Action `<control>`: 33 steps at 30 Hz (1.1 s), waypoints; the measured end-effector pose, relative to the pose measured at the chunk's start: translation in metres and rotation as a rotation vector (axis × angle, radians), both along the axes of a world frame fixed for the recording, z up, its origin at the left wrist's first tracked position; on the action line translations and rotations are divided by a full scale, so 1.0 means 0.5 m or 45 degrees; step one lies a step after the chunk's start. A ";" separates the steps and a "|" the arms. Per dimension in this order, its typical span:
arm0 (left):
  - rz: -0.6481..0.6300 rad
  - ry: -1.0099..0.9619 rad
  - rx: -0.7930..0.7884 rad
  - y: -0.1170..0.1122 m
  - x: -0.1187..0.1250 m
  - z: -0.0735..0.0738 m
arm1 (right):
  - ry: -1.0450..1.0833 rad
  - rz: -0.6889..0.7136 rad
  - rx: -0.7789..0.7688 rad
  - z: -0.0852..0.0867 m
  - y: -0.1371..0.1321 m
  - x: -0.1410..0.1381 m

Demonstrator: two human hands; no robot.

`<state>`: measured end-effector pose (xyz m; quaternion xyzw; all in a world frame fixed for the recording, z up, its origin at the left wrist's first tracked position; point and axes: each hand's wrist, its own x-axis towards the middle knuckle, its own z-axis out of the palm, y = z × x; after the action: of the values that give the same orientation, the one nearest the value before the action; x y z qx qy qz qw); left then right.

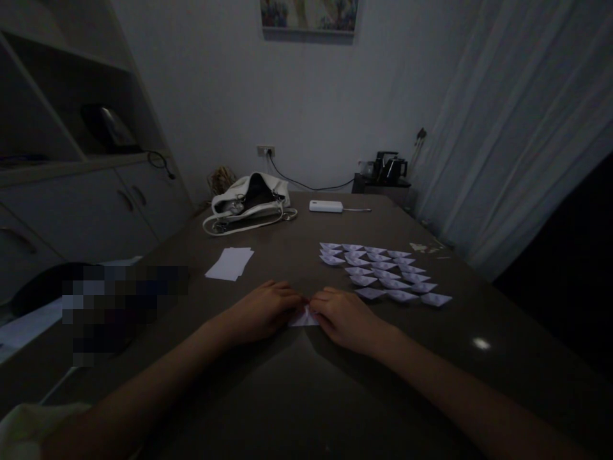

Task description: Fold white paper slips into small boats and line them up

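Between my two hands lies a small piece of folded white paper, low over the table and partly covered by my fingers. My left hand has its fingers closed on the paper's left side. From the other side, my right hand pinches it, and the fingertips of both hands nearly meet at its top. Rows of folded paper boats stand on the table to the right of my right hand. A stack of white paper sheets lies beyond my left hand.
On the dark table, a white handbag rests at the far left. A white power strip lies near the far edge. Paper scraps are at the right edge. Behind stands a black kettle. A curtain hangs at right.
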<state>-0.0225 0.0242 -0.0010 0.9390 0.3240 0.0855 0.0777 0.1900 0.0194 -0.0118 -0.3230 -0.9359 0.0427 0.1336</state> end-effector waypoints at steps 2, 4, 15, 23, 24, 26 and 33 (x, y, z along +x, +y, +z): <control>0.009 -0.005 -0.006 -0.001 0.001 0.001 | -0.004 0.007 -0.010 0.003 0.000 0.000; 0.014 0.006 0.001 -0.002 0.002 0.001 | -0.017 0.014 -0.016 0.007 0.000 0.001; 0.046 0.038 0.022 -0.006 0.006 0.007 | -0.148 -0.110 -0.060 0.033 -0.010 0.007; 0.056 0.034 0.014 -0.004 0.004 0.004 | -0.210 -0.126 -0.044 0.043 -0.017 0.008; 0.056 0.031 0.012 -0.003 0.003 0.003 | -0.216 -0.124 -0.034 0.045 -0.019 0.010; 0.051 0.018 0.003 -0.002 0.003 0.002 | -0.228 -0.121 -0.027 0.051 -0.021 0.012; 0.026 0.009 -0.008 -0.001 0.001 0.001 | -0.216 -0.146 -0.103 0.060 -0.023 0.017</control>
<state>-0.0220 0.0235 -0.0003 0.9357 0.3341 0.0819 0.0788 0.1986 0.0081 0.0184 -0.3838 -0.9213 0.0451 0.0432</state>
